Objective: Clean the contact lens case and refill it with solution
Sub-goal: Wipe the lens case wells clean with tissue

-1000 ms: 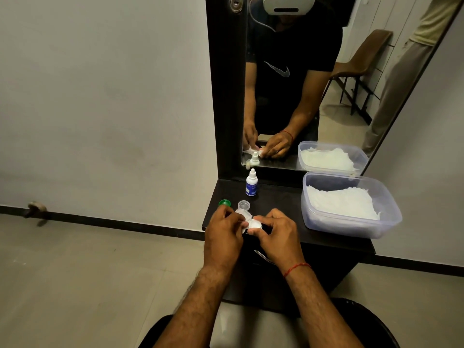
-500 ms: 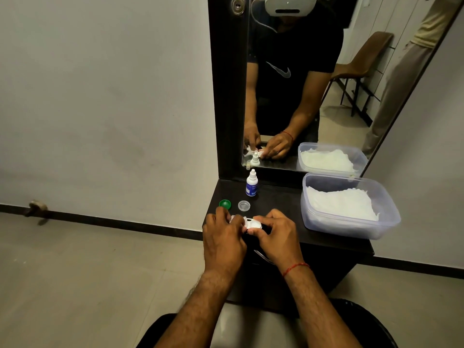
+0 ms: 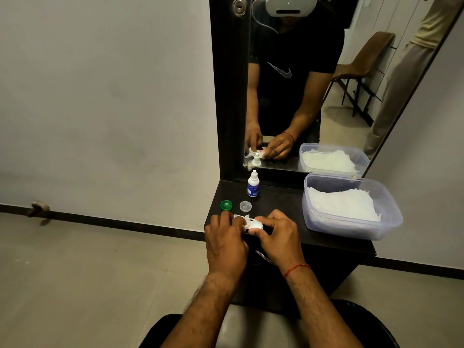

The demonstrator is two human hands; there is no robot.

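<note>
White lens case (image 3: 256,225) pinched in right grip (image 3: 278,238), left grip (image 3: 226,241) pinching tissue (image 3: 245,219) against it

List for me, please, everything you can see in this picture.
bottle: one, white with blue label, upright at the back of the shelf
green cap: one, green, on the shelf, left of the clear cap
clear cap: one, clear, in front of the bottle
lens case: one, white, open, between the hands at the shelf's front
tissue scrap: one, white, at the case's left end
tub: one, clear, at the shelf's right, white tissues inside
shelf: one, black, below the mirror
mirror: one, dark frame, on the wall
left hand: holds the tissue scrap
right hand: pinches the lens case; red thread on the wrist
</note>
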